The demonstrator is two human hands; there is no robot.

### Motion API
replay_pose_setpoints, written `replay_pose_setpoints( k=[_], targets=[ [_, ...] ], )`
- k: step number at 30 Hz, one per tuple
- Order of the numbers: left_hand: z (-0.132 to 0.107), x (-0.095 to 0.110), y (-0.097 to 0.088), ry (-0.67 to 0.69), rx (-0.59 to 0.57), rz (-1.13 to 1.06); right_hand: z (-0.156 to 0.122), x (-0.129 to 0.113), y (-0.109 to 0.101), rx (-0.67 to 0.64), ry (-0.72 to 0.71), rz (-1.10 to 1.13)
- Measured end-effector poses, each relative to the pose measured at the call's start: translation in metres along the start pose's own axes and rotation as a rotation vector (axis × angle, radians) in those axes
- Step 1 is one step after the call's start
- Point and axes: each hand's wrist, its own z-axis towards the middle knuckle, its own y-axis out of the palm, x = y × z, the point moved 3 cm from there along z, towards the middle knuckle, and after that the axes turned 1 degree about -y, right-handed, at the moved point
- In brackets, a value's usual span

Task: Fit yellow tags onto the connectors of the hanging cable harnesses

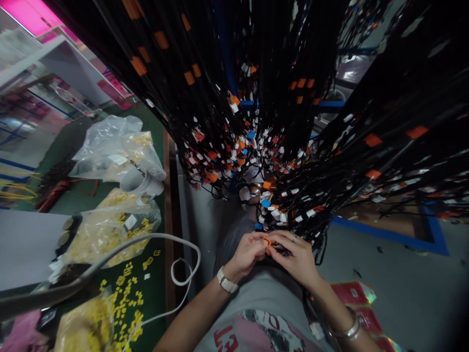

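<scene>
My left hand and my right hand meet in front of my lap, fingers pinched together on a small orange connector at the end of a black wire. Both hands are closed on it. Just above them hangs a dense curtain of black cable harnesses ending in several white, orange and blue tags and plugs. A white watch sits on my left wrist and a silver bracelet on my right wrist.
A green-topped table on the left holds clear bags of yellow parts, loose yellow pieces, a grey cup and a white cable loop. Grey floor with a blue line lies to the right.
</scene>
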Motion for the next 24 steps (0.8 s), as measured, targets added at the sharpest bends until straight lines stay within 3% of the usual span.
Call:
replay_pose_setpoints(
  k=[16, 24],
  targets=[
    [0.001, -0.003, 0.000, 0.017, 0.021, -0.007, 0.000, 0.000, 0.000, -0.002, 0.040, 0.021],
    [0.005, 0.001, -0.014, -0.004, 0.052, -0.171, -0.003, 0.012, 0.000, -0.018, 0.144, 0.049]
  ],
)
